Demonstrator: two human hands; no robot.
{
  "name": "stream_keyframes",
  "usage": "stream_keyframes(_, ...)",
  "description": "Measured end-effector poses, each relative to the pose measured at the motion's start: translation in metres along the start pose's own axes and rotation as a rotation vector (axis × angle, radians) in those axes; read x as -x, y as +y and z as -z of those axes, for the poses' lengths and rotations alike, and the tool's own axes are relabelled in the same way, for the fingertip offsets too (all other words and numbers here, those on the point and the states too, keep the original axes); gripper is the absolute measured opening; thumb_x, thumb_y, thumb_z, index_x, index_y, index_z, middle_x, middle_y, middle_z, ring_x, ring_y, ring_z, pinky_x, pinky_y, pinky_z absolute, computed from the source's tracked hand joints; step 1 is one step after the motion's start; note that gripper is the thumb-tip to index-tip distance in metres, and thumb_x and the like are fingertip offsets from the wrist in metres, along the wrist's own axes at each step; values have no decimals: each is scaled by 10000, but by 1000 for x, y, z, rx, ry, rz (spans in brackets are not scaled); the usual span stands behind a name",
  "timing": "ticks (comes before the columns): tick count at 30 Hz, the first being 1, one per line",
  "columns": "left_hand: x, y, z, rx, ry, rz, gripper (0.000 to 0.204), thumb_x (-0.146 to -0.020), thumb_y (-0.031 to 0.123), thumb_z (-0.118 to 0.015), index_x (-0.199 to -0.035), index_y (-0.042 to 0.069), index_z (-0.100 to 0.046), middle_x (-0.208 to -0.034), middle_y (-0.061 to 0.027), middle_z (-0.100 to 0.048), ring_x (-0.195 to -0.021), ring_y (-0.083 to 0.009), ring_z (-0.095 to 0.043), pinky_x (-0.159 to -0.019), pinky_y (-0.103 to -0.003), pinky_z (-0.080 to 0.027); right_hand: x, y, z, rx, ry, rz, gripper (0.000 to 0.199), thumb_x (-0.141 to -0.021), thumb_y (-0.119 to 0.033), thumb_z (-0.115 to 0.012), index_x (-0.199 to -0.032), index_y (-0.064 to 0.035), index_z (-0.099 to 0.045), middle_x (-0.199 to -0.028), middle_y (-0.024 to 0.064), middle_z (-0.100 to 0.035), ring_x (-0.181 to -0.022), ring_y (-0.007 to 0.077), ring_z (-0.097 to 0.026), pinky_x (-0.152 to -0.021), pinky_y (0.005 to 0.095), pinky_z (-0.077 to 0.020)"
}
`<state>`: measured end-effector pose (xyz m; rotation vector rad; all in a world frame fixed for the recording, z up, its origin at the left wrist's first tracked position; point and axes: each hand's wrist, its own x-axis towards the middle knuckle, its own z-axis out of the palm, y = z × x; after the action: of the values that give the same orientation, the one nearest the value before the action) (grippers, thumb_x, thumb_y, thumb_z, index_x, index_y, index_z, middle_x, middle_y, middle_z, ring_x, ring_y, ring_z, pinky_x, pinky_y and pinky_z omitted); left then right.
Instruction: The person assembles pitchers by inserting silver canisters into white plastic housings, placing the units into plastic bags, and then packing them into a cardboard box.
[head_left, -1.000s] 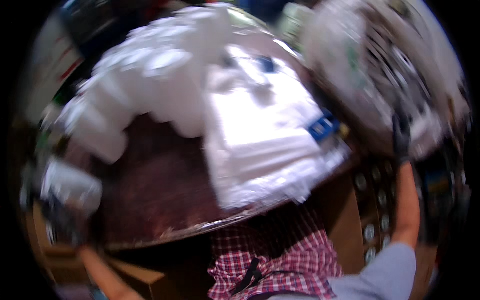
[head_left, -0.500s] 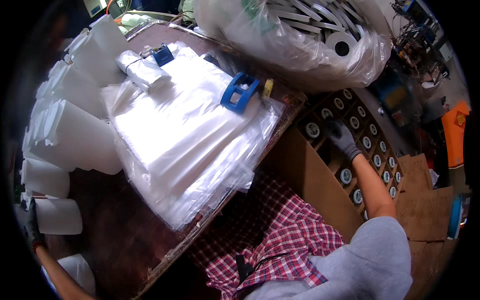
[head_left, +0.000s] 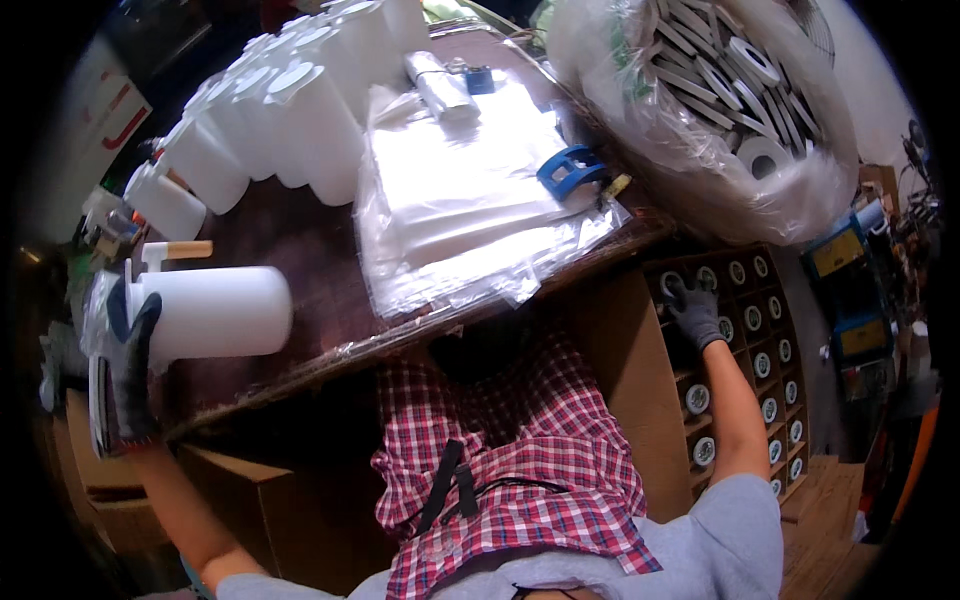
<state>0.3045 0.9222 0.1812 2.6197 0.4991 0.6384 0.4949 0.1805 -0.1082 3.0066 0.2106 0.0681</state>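
Observation:
My left hand [head_left: 132, 365], in a dark grey glove, is at the end of a white cylinder [head_left: 225, 312] at the table's left edge. Its thumb and fingers are closed around that end. My right hand [head_left: 694, 312], also gloved, reaches into a divided cardboard box [head_left: 610, 355] on the right. Its fingers are spread over the round pale ends of cylinders in the cells, touching at least one; what lies under the fingers is partly hidden. Several more white cylinders [head_left: 318, 135] stand together at the far left of the table.
Clear plastic bags [head_left: 450, 180] lie stacked mid-table, with a blue curved holder [head_left: 572, 172] on them. A large plastic sack of white rings [head_left: 690, 150] stands beyond the box. A tan-handled tool [head_left: 185, 250] is behind the left cylinder. Another carton [head_left: 275, 515] sits below the table.
The view has swung left, so the table, sack and box appear shifted. My left hand has come more into view, still at a cylinder's end. My right hand stays over the box.

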Motion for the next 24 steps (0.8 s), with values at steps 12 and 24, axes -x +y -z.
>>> stream_keyframes(12, 241, -87, -175, 1498, -138, 481, 588, -968, 420, -516, -1398, 24, -454, -1376, -139, -514, -1245, -266, -503, -1065, -425, -395, 22, -102, 246, 216, 11, 643, 289, -768, -287, -729, -1000, -120, -685, -1194, 111, -591, -1089, 297, -558, -943, 447, -438)
stream_keyframes(24, 261, -70, -194, 1641, -416, 722, 614, -930, 400, -585, -1417, 56, -442, -1339, -121, -546, -1214, -263, -533, -1033, -415, -423, 61, -326, 199, 75, -318, 1361, 319, -801, -307, -740, -1086, -172, -694, -1092, 84, -625, -1023, 271, -599, -831, 416, -510)
